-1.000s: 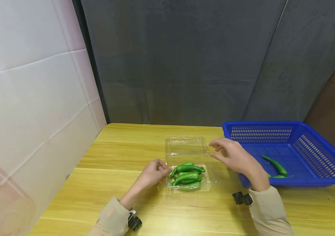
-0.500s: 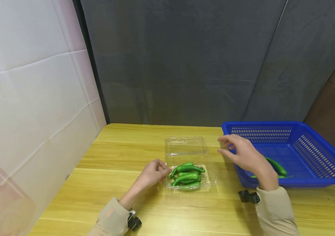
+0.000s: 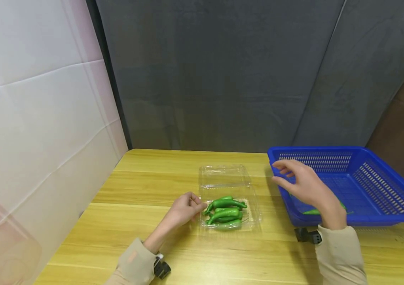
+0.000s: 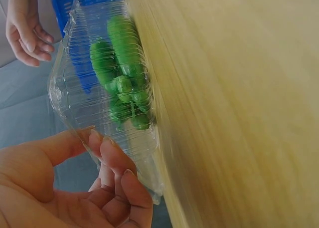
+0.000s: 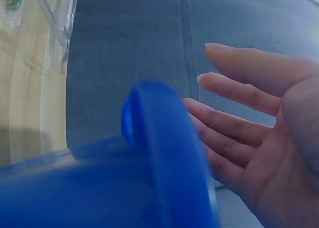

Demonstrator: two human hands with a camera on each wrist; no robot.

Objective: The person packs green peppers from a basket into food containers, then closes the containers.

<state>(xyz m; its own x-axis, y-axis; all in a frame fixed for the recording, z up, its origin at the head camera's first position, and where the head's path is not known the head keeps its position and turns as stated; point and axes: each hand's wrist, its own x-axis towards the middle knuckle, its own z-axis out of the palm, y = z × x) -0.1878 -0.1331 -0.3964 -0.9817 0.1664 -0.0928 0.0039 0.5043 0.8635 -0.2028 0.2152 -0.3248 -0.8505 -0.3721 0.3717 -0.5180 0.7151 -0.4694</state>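
At the far left hangs a white, faintly pink cloth wall (image 3: 45, 118), creased in soft lines, meeting a smooth dark grey curtain (image 3: 205, 79) behind the wooden table (image 3: 116, 221), whose yellow grain runs in streaks. From the lower left, in a beige sleeve (image 3: 132, 263), comes my left hand (image 3: 182, 209), thumb and fingertips pinching the near-left rim of a clear plastic container (image 3: 254, 204). This thin, glossy box lies on the table, its lid (image 3: 223, 176) folded back flat toward the curtain. Inside rest several green peppers (image 3: 227, 213), shiny, slender and curved, heaped across one another. Farther right, my right hand (image 3: 305, 184) is released, thumb and fingers apart in a loose curve above the left side of a blue plastic basket (image 3: 362, 184). The basket is rectangular, with slotted walls and a wide rim; more green peppers (image 3: 312, 212) lie on its floor, partly hidden by my wrist. The left wrist view alone brings out the container's ribbed side, pepper ends showing through it, and my pinch on its edge. The right wrist view shows my palm and the basket's thick, rounded rim, blurred; I cannot tell whether my fingers touch it.
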